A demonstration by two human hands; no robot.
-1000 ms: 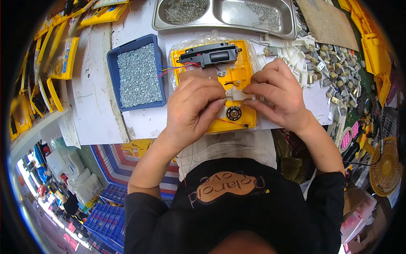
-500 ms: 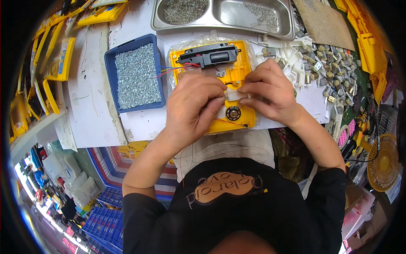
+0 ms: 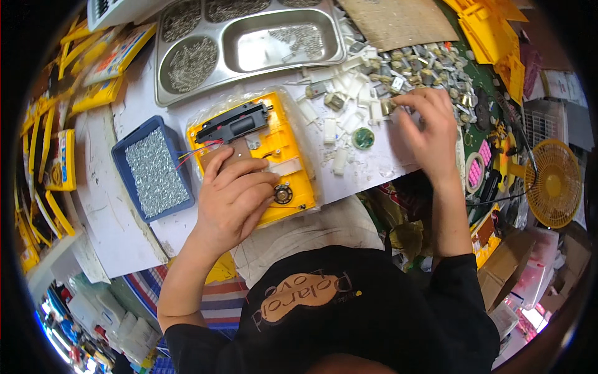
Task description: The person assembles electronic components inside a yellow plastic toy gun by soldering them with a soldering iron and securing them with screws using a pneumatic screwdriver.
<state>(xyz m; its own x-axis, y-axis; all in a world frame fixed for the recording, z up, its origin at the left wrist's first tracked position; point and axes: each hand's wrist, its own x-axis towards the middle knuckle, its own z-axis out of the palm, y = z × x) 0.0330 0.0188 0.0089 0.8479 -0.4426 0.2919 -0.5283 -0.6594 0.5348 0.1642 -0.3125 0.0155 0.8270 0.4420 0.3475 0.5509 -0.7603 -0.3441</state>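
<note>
A yellow plastic casing [image 3: 288,140] lies tilted on clear plastic wrap. It carries a black module [image 3: 240,124] with red and blue wires, a white plastic piece [image 3: 286,167] and a small round speaker-like part [image 3: 283,194]. My left hand [image 3: 237,193] rests over the casing's left side, fingers apart, covering part of a brown board [image 3: 239,149]. At the near edge of a heap of small metal motors [image 3: 430,71], my right hand [image 3: 430,128] has its thumb and forefinger apart. The forefinger's tip is at a brass-coloured motor [image 3: 387,107], seemingly touching it.
A blue bin of screws [image 3: 118,156] stands left of the casing. Behind is a steel compartment tray [image 3: 227,47] of small metal parts. White plastic pieces [image 3: 339,161] and a round green disc [image 3: 363,138] lie between casing and right hand. A yellow fan [image 3: 554,181] stands far right.
My right hand has left the white piece in the casing and moved right to the motors. The left hand now lies spread on the casing. The view has shifted right and turned.
</note>
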